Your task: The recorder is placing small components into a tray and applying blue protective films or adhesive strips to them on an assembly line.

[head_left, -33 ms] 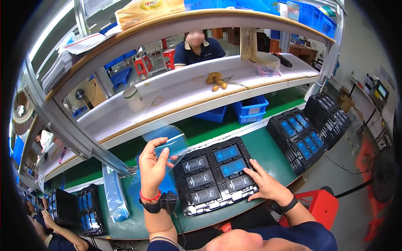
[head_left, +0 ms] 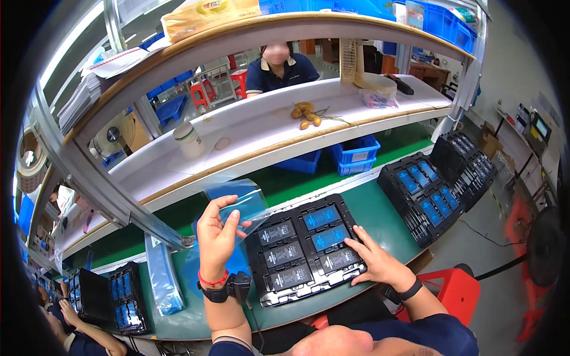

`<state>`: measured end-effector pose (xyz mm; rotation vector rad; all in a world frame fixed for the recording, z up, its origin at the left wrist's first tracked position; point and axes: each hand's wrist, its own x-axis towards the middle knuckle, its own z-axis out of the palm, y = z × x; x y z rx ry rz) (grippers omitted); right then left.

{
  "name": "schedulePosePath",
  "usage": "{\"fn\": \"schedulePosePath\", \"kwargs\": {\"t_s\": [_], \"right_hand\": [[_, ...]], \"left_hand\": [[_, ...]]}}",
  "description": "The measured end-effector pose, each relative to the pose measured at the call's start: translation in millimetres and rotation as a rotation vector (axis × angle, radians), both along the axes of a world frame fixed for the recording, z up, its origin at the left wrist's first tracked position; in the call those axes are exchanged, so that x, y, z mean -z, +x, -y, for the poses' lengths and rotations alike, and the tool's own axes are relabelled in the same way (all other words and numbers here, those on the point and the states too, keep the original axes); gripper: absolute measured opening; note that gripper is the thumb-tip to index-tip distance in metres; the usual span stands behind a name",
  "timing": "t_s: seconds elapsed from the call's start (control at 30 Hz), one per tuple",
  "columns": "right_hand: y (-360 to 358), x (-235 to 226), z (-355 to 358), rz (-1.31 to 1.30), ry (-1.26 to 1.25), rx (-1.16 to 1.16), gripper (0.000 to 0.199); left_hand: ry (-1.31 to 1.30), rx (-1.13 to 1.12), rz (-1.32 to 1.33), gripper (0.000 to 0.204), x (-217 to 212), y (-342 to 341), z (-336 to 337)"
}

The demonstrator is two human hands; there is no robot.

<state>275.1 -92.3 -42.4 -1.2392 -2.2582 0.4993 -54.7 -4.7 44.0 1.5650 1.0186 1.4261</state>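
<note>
My left hand [head_left: 218, 234] is raised beside the tray, thumb and fingers closed on a thin clear blue film sheet [head_left: 254, 204]. Before me lies a black plastic tray [head_left: 301, 228] with flat black battery packs in two columns. Two packs in the right column, such as this blue-topped battery [head_left: 321, 218], look blue on top; the others, like this black battery [head_left: 284, 254], show dark printed faces. My right hand [head_left: 380, 261] lies spread over the tray's right edge, fingertips at the blue and black packs, gripping nothing. More blue film [head_left: 240, 258] lies partly hidden behind my left wrist.
At the right stand stacked black trays [head_left: 421, 199] of blue-topped packs. A clear plastic bag [head_left: 163, 276] lies on the left, near other trays [head_left: 127, 296] and a co-worker's arm [head_left: 89, 326]. A metal post [head_left: 130, 196] and shelf [head_left: 285, 145] border the bench. A person [head_left: 284, 74] sits opposite.
</note>
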Motion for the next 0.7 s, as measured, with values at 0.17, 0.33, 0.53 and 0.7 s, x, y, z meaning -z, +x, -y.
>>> {"fn": "schedulePosePath", "kwargs": {"t_s": [0.17,0.33,0.53,0.7], "right_hand": [[0.3,-12.9,-0.2,-0.014,-0.042,-0.012,0.108],[-14.0,-48.7,-9.8,-0.255,0.136,0.043,0.076],[-51.0,-67.2,-25.6,-0.333,0.439,-0.109,0.058],[-56.6,-64.8,-25.8,-0.462,0.450,-0.037,0.027]], "left_hand": [[-0.025,0.041,-0.028,0.029,-3.5,6.7,6.2],[-0.076,0.255,-0.082,0.037,-6.5,30.4,23.5],[0.090,0.441,-0.261,0.038,0.9,58.8,44.1],[0.183,0.413,-0.329,0.038,-4.0,55.0,47.6]]}}
